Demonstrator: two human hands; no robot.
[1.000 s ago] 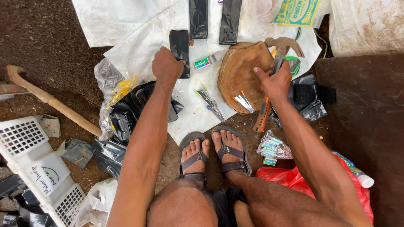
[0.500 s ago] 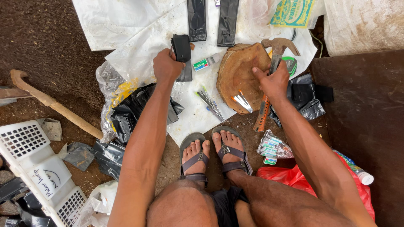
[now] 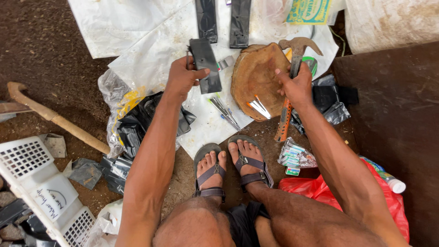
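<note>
My left hand (image 3: pixel 182 78) grips a flat black rectangular piece (image 3: pixel 205 64), holding it tilted above the white plastic sheet (image 3: pixel 151 55). My right hand (image 3: pixel 296 84) is closed around a claw hammer (image 3: pixel 292 77) with an orange handle; its metal head rests at the far edge of a round wooden block (image 3: pixel 254 77). A few shiny metal strips (image 3: pixel 259 108) lie on the near part of the block. Two more black pieces (image 3: pixel 223 20) lie side by side farther out on the sheet.
Screwdrivers or pens (image 3: pixel 224 112) lie on the sheet near my sandalled feet (image 3: pixel 228 167). Black plastic scraps (image 3: pixel 137 123) pile at left. A white crate (image 3: pixel 41 183) and a wooden handle (image 3: pixel 55 119) lie far left. A small packet bundle (image 3: pixel 296 156) and red bag (image 3: pixel 315 187) sit right.
My left hand lifted the black piece and drew it nearer, tilting it. My right hand slid up the hammer handle, keeping the head by the block.
</note>
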